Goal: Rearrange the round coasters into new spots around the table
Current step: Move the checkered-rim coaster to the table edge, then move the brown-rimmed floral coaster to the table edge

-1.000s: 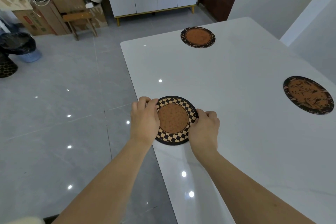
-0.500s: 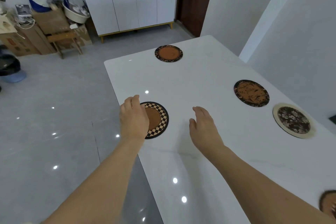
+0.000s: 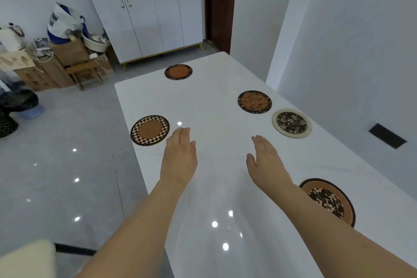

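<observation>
Several round coasters lie flat on the white table (image 3: 214, 101). A checkered-rim coaster (image 3: 150, 130) sits by the left edge. A brown one with a dark rim (image 3: 178, 71) is at the far end. A dark brown patterned coaster (image 3: 254, 102) and a cream-rimmed floral coaster (image 3: 292, 123) lie along the right side. A floral coaster with an orange rim (image 3: 328, 200) is near right, partly behind my right forearm. My left hand (image 3: 179, 158) hovers open just right of the checkered coaster, holding nothing. My right hand (image 3: 266, 160) is open and empty over the table's middle.
A wall runs close along the table's right side, with a dark vent (image 3: 387, 135) in it. Past the far end stand a white cabinet (image 3: 153, 16), cardboard boxes (image 3: 56, 63) and a small wooden stool (image 3: 86, 73). Grey tiled floor (image 3: 67, 153) lies left of the table.
Both hands let go of the checkered coaster and pulled back toward the table's middle. The view lifted and swung right, bringing more coasters into sight.
</observation>
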